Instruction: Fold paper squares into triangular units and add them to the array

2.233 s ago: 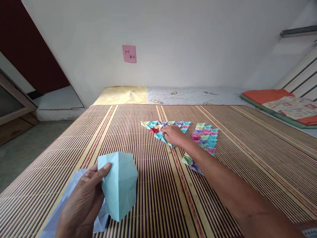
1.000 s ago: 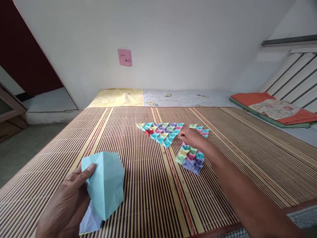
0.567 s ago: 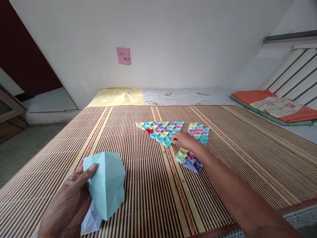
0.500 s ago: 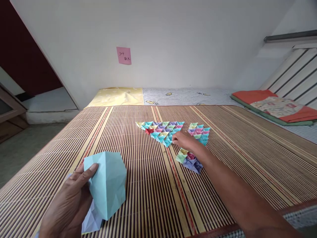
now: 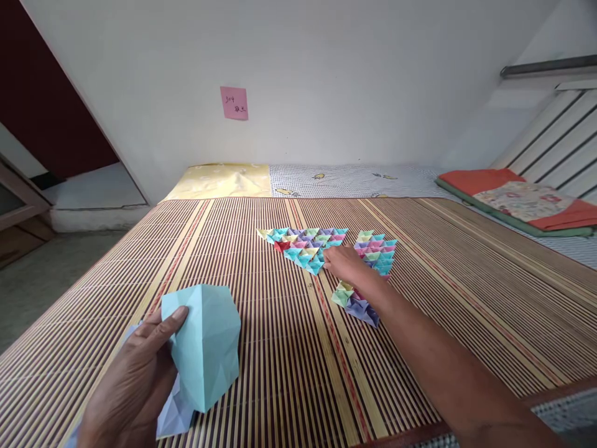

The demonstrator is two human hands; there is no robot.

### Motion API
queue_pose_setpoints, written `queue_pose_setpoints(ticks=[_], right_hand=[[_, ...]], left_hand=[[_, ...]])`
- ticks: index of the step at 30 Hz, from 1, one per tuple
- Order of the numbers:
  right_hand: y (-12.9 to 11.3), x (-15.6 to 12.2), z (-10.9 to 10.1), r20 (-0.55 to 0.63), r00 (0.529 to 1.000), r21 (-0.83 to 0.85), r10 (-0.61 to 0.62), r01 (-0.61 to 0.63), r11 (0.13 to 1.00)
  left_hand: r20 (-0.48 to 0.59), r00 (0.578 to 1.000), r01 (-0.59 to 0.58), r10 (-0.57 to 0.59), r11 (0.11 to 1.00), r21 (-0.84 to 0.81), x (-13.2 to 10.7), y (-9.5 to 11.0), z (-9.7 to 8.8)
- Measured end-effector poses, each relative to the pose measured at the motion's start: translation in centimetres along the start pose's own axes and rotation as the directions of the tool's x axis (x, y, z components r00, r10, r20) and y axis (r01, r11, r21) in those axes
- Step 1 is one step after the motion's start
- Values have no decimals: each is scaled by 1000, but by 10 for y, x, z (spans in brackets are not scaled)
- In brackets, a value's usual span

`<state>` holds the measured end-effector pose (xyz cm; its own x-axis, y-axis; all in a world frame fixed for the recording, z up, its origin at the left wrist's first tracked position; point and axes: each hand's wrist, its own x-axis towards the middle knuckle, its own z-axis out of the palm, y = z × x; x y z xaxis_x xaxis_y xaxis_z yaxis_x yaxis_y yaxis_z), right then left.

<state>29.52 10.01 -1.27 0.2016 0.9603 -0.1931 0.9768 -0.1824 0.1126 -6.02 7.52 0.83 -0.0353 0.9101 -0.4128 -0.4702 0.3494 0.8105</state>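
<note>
My left hand [image 5: 140, 367] pinches a light blue creased paper sheet [image 5: 208, 342] between thumb and fingers, above the mat. Pale lavender creased paper [image 5: 177, 410] shows behind and below it; whether the same hand holds it I cannot tell. My right hand [image 5: 342, 261], fingers curled closed, is at the right edge of a triangular group of folded paper pieces [image 5: 305, 238] in several colours. Its fingertips meet the turquoise pieces there, and what they grip is hidden. Close by are a second group of folded pieces [image 5: 377, 249] and a smaller cluster [image 5: 359, 305], partly behind my right forearm.
A striped bamboo mat [image 5: 261, 386] covers the bed. Beyond it lie a yellow cloth [image 5: 224, 180] and a checked sheet [image 5: 336, 179] along the wall. Folded orange and green fabric [image 5: 522, 199] is at the right, near a white slatted rail [image 5: 559, 137]. A pink note [image 5: 234, 103] is on the wall.
Very little differs. The view has shifted slightly, and both hands keep nearly the same place and grip.
</note>
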Motion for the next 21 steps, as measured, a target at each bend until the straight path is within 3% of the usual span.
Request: queue_pose_setpoints(ticks=[7,11,13,16,17,19,20,21], right_hand=[[2,2,1,-53,998,89,20,-16,996],[1,-18,-11,-118,993,234,24,5,972],[-12,-40,-17,-151,989,343,-5,57,938],[-52,-75,-14,-158,978,518,-137,201,831],[-67,-84,-10,-167,963,598,-213,270,755],[-95,-94,1,-289,892,881,-347,390,270],[-106,-97,6,-336,870,925,-362,377,49],[-114,-98,10,-336,858,941,-388,319,-111]], left_hand=[[53,998,-33,34,999,-14,4,-5,-8],[71,996,-48,45,998,39,4,-6,-9],[88,996,-35,29,997,72,1,-4,-4],[173,985,-8,-12,993,118,-6,-4,3],[212,977,-3,-25,992,129,-8,-4,4],[289,956,-1,-44,988,153,-12,-5,5],[325,945,-8,-48,986,167,-13,-5,4],[361,932,-21,-47,983,181,-14,-5,2]])
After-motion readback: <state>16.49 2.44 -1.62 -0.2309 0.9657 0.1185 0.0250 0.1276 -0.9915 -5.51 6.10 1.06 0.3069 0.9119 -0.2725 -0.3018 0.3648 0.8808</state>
